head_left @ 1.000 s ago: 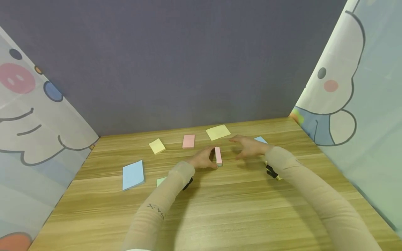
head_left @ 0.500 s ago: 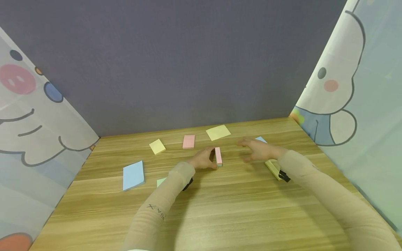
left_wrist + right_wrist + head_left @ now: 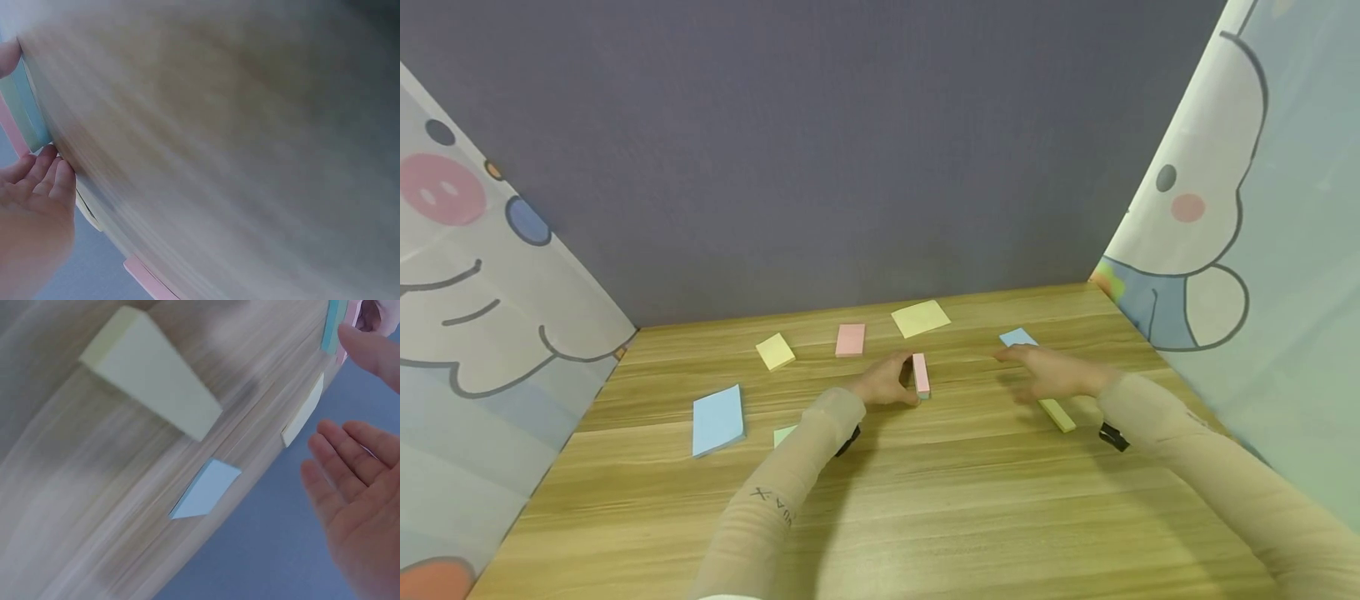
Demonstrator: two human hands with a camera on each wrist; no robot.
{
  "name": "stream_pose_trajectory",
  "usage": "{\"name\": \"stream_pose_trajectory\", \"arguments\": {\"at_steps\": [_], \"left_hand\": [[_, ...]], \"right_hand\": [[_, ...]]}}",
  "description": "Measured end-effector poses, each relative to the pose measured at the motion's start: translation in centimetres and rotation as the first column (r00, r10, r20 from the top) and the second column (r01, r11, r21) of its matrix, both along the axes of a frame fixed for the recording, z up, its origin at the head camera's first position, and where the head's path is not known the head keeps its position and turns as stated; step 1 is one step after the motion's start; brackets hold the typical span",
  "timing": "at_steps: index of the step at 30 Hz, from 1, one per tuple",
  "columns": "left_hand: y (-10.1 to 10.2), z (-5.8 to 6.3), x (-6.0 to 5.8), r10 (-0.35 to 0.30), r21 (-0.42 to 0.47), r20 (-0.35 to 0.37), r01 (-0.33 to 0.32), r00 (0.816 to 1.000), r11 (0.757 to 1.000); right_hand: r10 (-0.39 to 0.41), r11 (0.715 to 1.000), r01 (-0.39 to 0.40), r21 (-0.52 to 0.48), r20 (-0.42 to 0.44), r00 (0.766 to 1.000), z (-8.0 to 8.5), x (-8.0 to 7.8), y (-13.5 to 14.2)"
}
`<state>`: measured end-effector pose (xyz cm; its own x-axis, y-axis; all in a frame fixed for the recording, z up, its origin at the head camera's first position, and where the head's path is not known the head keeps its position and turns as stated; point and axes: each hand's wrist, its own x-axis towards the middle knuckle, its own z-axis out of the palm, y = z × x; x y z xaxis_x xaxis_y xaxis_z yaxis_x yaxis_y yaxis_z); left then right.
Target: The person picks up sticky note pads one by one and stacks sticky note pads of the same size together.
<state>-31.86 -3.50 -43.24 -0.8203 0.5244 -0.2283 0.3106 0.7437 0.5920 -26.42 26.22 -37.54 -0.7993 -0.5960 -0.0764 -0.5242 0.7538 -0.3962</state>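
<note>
My left hand [image 3: 883, 381] grips a narrow stack of sticky note pads [image 3: 921, 375] on the table, thumb at its near end and fingers at its far end. The stack is pink on top; green and blue layers [image 3: 28, 106] show in the left wrist view. My right hand [image 3: 1056, 372] holds nothing and hovers over the right side, fingers extended and thumb apart. Below it lies a long yellow sticky note pad [image 3: 1057, 415], partly covered in the head view. A blue sticky note pad [image 3: 206, 490] lies just beyond that hand.
Toward the back lie a yellow pad [image 3: 921, 318], a pink pad [image 3: 851, 340] and a small yellow pad [image 3: 775, 351]. A large blue pad [image 3: 718, 421] is at the left. My left forearm partly hides a green pad [image 3: 783, 434]. A dark wall [image 3: 865, 167] closes the table's back.
My right hand has moved right, away from the stack, to above the yellow and blue pads. The left hand and the stack have stayed in place.
</note>
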Motion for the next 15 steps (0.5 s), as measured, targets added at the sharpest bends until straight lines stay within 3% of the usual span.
{"name": "stream_pose_trajectory", "arguments": {"at_steps": [8, 15], "left_hand": [[-0.1, 0.0, 0.2, 0.005, 0.008, 0.014, -0.006, 1.0, 1.0], [-0.1, 0.0, 0.1, -0.003, 0.01, 0.009, 0.003, 1.0, 1.0]], "right_hand": [[0.002, 1.0, -0.002, 0.024, -0.009, 1.0, 0.2, 0.6, 0.9], [-0.055, 0.992, 0.041, 0.118, 0.118, 0.991, 0.1, 0.9, 1.9]]}}
